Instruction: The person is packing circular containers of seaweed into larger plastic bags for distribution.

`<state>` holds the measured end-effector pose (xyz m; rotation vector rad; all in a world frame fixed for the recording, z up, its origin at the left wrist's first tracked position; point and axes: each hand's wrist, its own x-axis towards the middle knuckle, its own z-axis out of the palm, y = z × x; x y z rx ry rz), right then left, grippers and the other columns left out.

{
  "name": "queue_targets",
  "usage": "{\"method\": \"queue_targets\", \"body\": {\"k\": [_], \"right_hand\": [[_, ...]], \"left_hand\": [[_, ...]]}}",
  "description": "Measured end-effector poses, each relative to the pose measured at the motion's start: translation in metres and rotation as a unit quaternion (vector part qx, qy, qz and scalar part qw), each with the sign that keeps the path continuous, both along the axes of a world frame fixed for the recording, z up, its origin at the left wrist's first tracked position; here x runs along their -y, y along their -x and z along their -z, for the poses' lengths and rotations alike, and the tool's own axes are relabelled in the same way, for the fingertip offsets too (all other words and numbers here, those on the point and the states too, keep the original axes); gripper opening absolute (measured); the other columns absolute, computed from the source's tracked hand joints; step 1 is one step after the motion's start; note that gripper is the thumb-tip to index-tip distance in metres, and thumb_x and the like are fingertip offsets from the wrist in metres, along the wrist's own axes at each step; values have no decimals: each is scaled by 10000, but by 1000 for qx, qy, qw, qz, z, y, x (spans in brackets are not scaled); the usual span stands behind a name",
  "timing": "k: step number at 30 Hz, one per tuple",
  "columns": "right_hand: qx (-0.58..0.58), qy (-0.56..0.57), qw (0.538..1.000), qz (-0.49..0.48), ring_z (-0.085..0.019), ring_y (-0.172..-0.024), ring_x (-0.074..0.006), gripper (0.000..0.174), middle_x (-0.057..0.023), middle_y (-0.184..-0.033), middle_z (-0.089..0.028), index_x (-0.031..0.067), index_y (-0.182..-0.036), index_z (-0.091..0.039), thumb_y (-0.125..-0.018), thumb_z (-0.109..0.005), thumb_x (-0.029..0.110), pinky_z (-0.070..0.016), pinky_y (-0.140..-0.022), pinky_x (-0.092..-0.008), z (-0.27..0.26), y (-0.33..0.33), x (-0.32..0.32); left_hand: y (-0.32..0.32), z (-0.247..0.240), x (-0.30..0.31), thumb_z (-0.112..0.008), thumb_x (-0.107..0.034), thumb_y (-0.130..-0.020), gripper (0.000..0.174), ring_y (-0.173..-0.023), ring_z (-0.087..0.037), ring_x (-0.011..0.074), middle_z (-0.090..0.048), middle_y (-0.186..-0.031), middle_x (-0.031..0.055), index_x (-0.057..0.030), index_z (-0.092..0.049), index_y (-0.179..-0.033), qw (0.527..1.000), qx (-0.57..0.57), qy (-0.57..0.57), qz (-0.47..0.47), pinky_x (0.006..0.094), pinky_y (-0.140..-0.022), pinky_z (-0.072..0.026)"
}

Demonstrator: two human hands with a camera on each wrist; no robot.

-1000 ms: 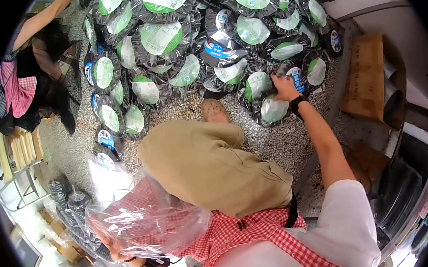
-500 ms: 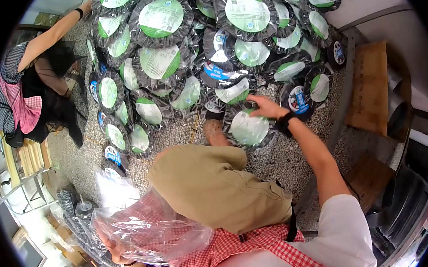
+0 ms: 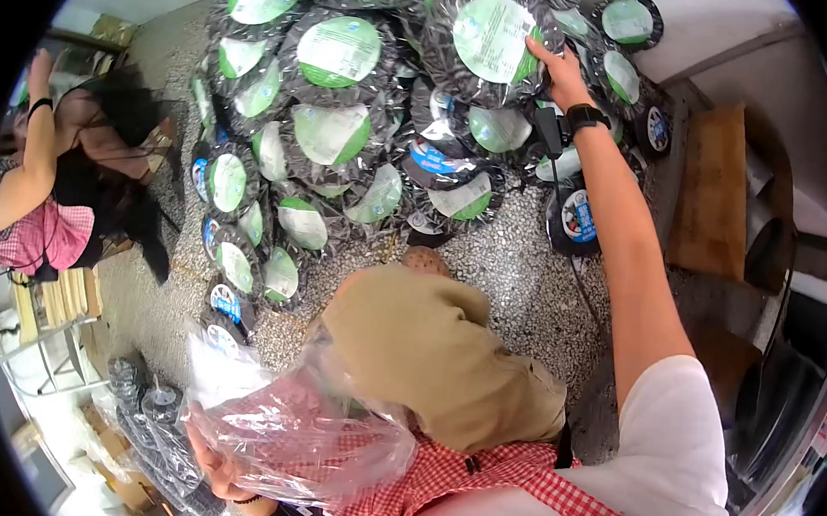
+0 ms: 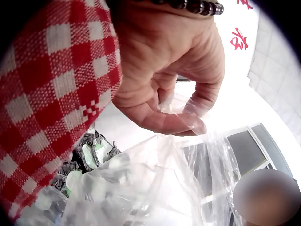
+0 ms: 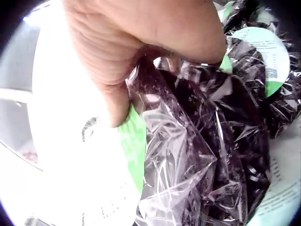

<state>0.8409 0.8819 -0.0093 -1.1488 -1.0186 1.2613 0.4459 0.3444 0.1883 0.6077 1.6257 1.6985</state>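
a speckled grey floor (image 3: 527, 276) carries a big heap of round dark packages (image 3: 333, 137) in crinkled clear wrap, many with white and green labels, a few with blue ones. a cardboard box (image 3: 711, 192) stands to the right of the heap, and at the far left is another person (image 3: 37, 222) in a pink checked apron.

the right hand (image 3: 564, 75) reaches out over the upper right part of the heap, its fingers clamped on the edge of a large wrapped disc (image 3: 491, 38). the thumb lies over the labelled face; the other fingers go behind and are mostly hidden. the disc is among its neighbours, its label turned towards the wearer; i cannot tell whether it is lifted clear of them.

the left hand (image 4: 169, 70) is low by the lap, fingers curled and brought together with the thumb, pinching the thin film of a large clear bag (image 3: 314, 443). the bag spreads over a red checked apron (image 3: 476, 464), just beside the khaki trousers (image 3: 436, 346).
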Motion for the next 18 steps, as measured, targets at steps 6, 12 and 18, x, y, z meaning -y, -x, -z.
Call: {"method": "queue_targets", "body": {"k": [6,12,18], "right_hand": [[157,60,986,-12,-561,-907,-166,539,-97,-1031,-609,-53,-1057,-579,-672,-784,264,-431,-790,-305,-16,3,24],[-327,80,933,-130,-567,-992,-202,342,-96,-1102,-597,23,-1166,-537,-895,-521,231,-434,-892,-375,-189,68,203],[-414,23,871,-266,-594,-927,-249,179,-130,-1034,-618,15,-924,-567,-773,-583,109,-473,-819,-359,-145,153,401]], "left_hand": [[-8,-34,34,-512,-97,-639,895,-1099,-509,264,-227,-1431,206,16,-86,-1417,994,18,-108,17,346,-904,-439],[-52,-91,31,-478,8,-666,790,-494,-393,17,-301,-1392,258,34,-178,-1396,993,-39,-107,-38,140,-414,-312],[-93,-98,35,-529,114,-575,906,-951,-558,126,-228,-1460,148,-3,-196,-1410,986,48,-155,29,185,-537,-441]]}}
